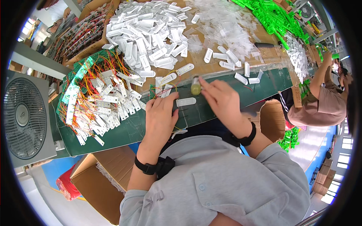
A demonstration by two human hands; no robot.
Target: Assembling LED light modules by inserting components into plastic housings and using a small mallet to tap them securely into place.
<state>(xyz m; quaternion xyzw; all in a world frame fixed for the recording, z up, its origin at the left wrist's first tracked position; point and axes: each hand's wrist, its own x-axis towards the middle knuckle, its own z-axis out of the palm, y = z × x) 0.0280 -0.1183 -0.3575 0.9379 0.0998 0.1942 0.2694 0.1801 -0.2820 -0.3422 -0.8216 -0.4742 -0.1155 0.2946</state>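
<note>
My left hand (161,115) bends its fingers over the green table's near part, thumb and index finger at one end of a flat white oblong casing (186,101). Some of that contact is hidden by the fingers. Just beyond lie more white casings (168,78) with thin wires and a small green circuit board (152,91). My right hand (221,98) pinches a short cylinder (195,89) with a rounded yellow-green end and a paler upper part; its exact kind is unclear. It stands to the right of the wired casings.
At left lie wired white circuit strips (109,98) and a grey fan (24,113). White casings (147,34), clear plastic pieces (226,26) and green parts (269,17) cover the far table. A cardboard box (100,184) stands below; another person (320,101) works at right.
</note>
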